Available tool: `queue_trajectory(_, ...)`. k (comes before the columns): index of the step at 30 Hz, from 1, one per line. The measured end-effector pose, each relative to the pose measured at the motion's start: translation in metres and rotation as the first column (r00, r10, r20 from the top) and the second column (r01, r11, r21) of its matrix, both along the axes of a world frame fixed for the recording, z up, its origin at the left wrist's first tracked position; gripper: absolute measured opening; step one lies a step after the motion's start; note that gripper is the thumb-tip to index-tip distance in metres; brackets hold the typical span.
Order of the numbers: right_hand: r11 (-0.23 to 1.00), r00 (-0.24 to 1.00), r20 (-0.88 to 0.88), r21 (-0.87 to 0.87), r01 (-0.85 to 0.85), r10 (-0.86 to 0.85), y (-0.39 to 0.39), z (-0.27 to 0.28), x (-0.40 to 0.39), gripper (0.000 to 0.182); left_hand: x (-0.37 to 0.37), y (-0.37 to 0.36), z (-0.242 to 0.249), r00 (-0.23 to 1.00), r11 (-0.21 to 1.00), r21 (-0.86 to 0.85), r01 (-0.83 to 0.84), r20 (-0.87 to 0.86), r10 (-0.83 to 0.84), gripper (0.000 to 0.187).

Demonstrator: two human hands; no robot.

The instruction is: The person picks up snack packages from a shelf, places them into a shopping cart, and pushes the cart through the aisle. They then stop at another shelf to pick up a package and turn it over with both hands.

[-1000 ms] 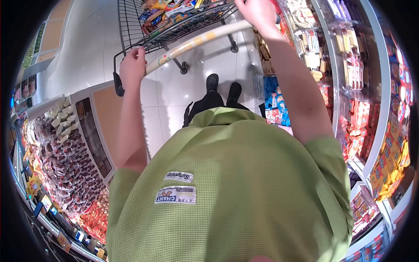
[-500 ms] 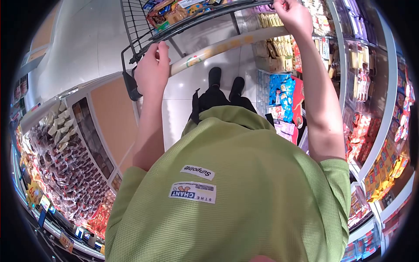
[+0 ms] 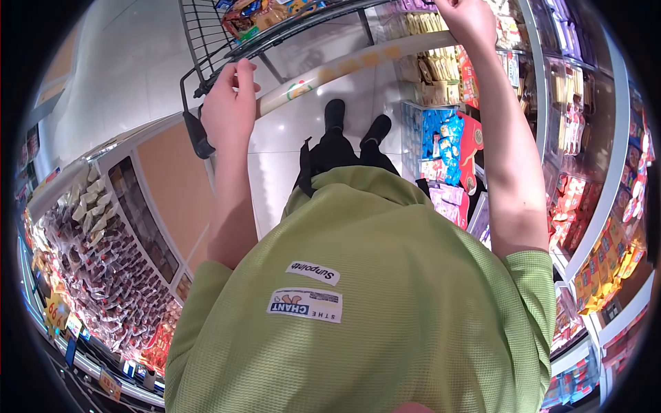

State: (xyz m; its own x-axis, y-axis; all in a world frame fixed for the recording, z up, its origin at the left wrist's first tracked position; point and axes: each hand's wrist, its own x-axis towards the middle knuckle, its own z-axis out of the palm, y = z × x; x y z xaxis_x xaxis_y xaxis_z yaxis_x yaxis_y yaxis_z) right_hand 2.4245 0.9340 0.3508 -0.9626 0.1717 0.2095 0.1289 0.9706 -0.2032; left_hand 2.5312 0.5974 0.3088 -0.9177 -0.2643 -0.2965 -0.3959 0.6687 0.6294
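Observation:
My left hand (image 3: 229, 107) is closed around the left end of the shopping cart's handle (image 3: 358, 63), a pale bar with printed yellow and green patterns. At the bar's right end, near the top edge of the view, my right hand (image 3: 469, 26) is wrapped on it, its fingertips partly cut off by the frame. Beyond the handle is the black wire cart (image 3: 200, 38), holding several colourful snack packages (image 3: 256, 17). The handle slants up toward the right.
Shelves of packaged snacks (image 3: 430, 65) stand close on my right, with blue packets (image 3: 441, 138) lower down. A bin of wrapped sweets (image 3: 103, 248) is at my left, beside a tan panel (image 3: 175, 186). My black shoes (image 3: 335, 113) are on the pale tiled floor (image 3: 275, 179).
The cart and my left hand have shifted slightly left and up in view. My feet have shifted, with the right shoe turned further outward. Both hands stay on the handle.

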Motion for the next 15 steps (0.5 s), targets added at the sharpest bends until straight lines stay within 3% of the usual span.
queue_trajectory(5, 0.999, 0.998, 0.061, 0.031, 0.011, -0.013, 0.002, 0.001, -0.001, 0.031, 0.001, 0.004, 0.006, 0.999, 0.999, -0.023, -0.044, 0.002, 0.044, 0.044)
queue_trajectory(8, 0.998, 0.998, -0.005, 0.008, -0.063, 0.063, 0.008, -0.004, -0.002, 0.027, 0.001, 0.007, 0.006, 0.997, 0.996, -0.029, -0.079, 0.009, 0.079, 0.044)
queue_trajectory(11, 0.984, 0.981, -0.13, -0.08, -0.156, 0.145, 0.012, -0.01, -0.005, 0.021, 0.0, 0.007, 0.003, 0.995, 0.994, -0.046, -0.1, 0.02, 0.101, 0.045)
queue_trajectory(13, 0.973, 0.898, -0.374, 0.116, -0.201, 0.23, 0.011, -0.015, -0.005, 0.015, -0.002, 0.007, 0.001, 0.993, 0.992, -0.058, -0.111, 0.027, 0.112, 0.045)
queue_trajectory(15, 0.956, 0.848, -0.441, 0.157, -0.249, 0.293, 0.011, -0.016, 0.0, 0.015, -0.001, 0.008, 0.003, 0.996, 0.993, -0.068, -0.093, 0.006, 0.094, 0.045)
